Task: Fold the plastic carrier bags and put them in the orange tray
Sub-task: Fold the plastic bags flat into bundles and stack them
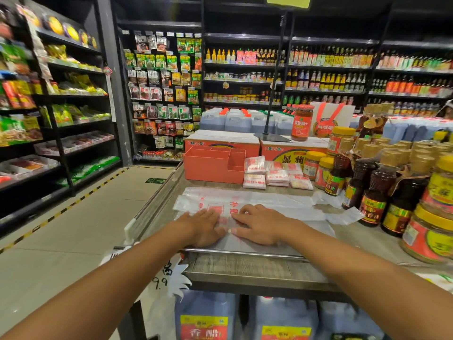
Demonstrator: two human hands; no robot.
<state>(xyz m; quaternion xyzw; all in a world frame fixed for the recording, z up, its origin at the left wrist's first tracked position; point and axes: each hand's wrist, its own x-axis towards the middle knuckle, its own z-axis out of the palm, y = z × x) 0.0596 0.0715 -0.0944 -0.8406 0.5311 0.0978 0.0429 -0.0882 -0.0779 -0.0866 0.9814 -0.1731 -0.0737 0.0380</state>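
Observation:
A translucent white plastic carrier bag [267, 201] with red print lies flat across the wooden shelf top, its handles trailing to the right. My left hand [203, 227] and my right hand [259, 225] press flat on its near part, side by side, fingers straight. Behind the bag stands the orange tray [208, 168] with compartments; nothing shows inside it from here. Several folded carrier bags [274, 174] lie stacked just right of the tray.
Bottles and jars of sauce [392, 192] crowd the right side of the shelf top. Cartons [221, 139] and jugs stand behind the tray. A metal rail [245, 252] runs along the near edge. Stocked shelves line the aisle floor on the left.

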